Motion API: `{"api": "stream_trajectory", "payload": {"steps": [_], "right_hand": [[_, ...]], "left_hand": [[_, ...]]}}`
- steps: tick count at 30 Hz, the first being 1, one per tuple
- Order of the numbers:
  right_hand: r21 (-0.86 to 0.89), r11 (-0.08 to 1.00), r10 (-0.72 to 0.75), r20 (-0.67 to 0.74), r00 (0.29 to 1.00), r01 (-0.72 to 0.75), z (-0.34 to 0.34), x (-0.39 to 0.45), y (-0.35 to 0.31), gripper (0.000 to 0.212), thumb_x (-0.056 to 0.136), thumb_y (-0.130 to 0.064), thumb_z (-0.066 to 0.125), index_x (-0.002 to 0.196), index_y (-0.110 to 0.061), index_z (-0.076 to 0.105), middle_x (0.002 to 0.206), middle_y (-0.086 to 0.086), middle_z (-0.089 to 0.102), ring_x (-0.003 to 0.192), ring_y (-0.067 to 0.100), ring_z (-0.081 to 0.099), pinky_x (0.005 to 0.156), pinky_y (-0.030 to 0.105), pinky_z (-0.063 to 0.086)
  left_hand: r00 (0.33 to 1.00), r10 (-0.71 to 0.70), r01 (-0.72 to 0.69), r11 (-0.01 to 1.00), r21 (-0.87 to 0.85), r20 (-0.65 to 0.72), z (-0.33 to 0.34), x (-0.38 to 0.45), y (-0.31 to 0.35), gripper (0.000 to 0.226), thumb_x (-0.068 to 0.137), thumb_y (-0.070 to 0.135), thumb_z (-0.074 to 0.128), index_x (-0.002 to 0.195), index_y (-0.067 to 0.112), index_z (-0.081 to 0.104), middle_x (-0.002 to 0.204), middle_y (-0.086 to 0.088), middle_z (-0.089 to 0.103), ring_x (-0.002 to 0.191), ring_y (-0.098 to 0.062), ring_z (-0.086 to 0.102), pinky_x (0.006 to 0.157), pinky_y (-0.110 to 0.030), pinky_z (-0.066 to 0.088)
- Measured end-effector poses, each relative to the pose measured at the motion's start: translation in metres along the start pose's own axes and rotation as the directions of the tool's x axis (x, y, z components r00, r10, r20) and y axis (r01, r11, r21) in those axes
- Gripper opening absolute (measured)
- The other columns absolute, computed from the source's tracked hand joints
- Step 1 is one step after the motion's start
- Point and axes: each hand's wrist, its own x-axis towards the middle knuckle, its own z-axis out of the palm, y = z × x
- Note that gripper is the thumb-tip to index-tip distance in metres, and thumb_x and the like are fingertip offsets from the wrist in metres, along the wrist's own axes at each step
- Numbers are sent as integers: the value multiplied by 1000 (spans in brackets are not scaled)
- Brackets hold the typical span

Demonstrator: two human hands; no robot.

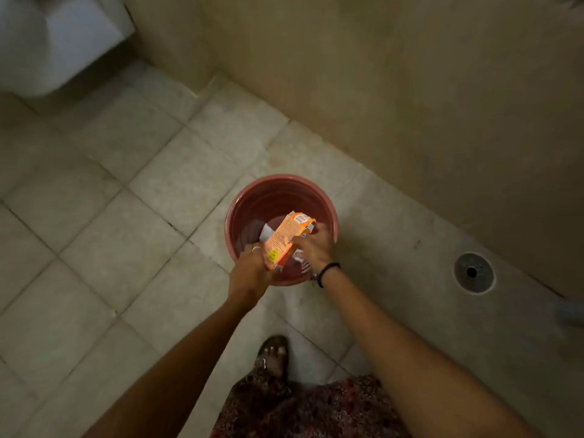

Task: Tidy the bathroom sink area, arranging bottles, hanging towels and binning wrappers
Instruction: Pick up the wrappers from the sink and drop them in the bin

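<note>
Bin [252,200] sits mid-frame on the floor [94,216], near the wall [410,105] that runs from top centre to lower right. Carton [286,238] is over the bin's opening, tilted, w/ left hand [249,273] at its lower-left end & right hand [313,248] at its right side. Paper scrap [266,231] lies in the bin, under the carton. Floor drain [473,272] is right of the bin. Toilet [57,42] at upper left. Sandalled foot [273,355] at bottom centre, below the bin.
</note>
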Motion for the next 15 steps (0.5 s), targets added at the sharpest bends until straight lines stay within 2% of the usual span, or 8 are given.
{"api": "stream_trajectory", "payload": {"steps": [3, 5, 6, 7, 9, 11, 13, 15], "right_hand": [[-26, 994, 109, 20, 994, -108, 9, 29, 32, 48, 74, 3, 71, 118, 7, 51, 117, 24, 62, 96, 34, 64, 78, 46, 57], [-144, 986, 84, -8, 996, -85, 9, 29, 38, 57, 73, -1, 73, 123, 6, 47, 122, 24, 59, 105, 34, 60, 90, 47, 51], [-195, 979, 60, -16, 998, -61, 8, 22, 36, 58, 73, -2, 73, 124, 5, 46, 121, 24, 59, 106, 32, 59, 91, 44, 49], [-215, 976, 38, -15, 999, -40, 5, 12, 30, 52, 74, -2, 71, 121, 3, 49, 116, 24, 60, 100, 28, 60, 87, 40, 51], [-125, 992, 18, 31, 999, -14, -3, -22, 8, 26, 80, 0, 63, 105, -1, 58, 97, 24, 64, 75, 20, 63, 64, 31, 53], [-7, 999, -37, 38, 999, 37, -14, -62, -25, 20, 84, 3, 54, 104, 3, 60, 92, 26, 67, 65, 18, 61, 57, 26, 49], [98, 982, -167, 22, 986, 164, -31, -108, -70, 18, 86, 4, 52, 100, 0, 63, 92, 23, 67, 65, 16, 60, 61, 23, 49], [190, 945, -274, 20, 962, 265, -55, -164, -122, 18, 86, 1, 54, 90, -13, 64, 82, 12, 68, 56, 6, 60, 55, 16, 48]], "left_hand": [[1000, 7, -8, 997, 75, 15, 27, 23, -27, 59, 79, 21, 69, 127, 4, 42, 125, -17, 46, 109, -36, 53, 80, -46, 47], [1000, 11, -11, 993, 115, -6, 34, 26, -28, 64, 80, 20, 68, 132, 4, 36, 134, -18, 37, 113, -37, 50, 81, -48, 46], [1000, -8, 10, 998, 66, -26, 33, 22, -24, 61, 80, 19, 68, 131, 4, 38, 134, -17, 37, 113, -36, 51, 81, -47, 46], [998, -39, 37, 998, -49, -40, 27, 14, -13, 54, 80, 18, 68, 126, 4, 44, 129, -16, 44, 110, -35, 54, 81, -43, 46], [996, -92, 78, 929, -363, -21, 6, -9, 18, 24, 82, 12, 63, 105, 7, 60, 102, -11, 62, 99, -32, 62, 78, -33, 47], [997, -65, 76, 836, -543, 41, -23, -39, 57, 11, 86, 7, 57, 92, 14, 64, 84, -12, 68, 92, -32, 67, 80, -34, 51], [999, 35, -9, 789, -614, 30, -60, -73, 100, 13, 90, 9, 53, 98, 14, 62, 91, -12, 70, 91, -26, 68, 82, -35, 53], [990, 133, -124, 733, -669, -37, -100, -108, 147, 18, 92, 9, 50, 98, 22, 61, 93, -1, 69, 87, -8, 67, 76, -21, 54]]}}
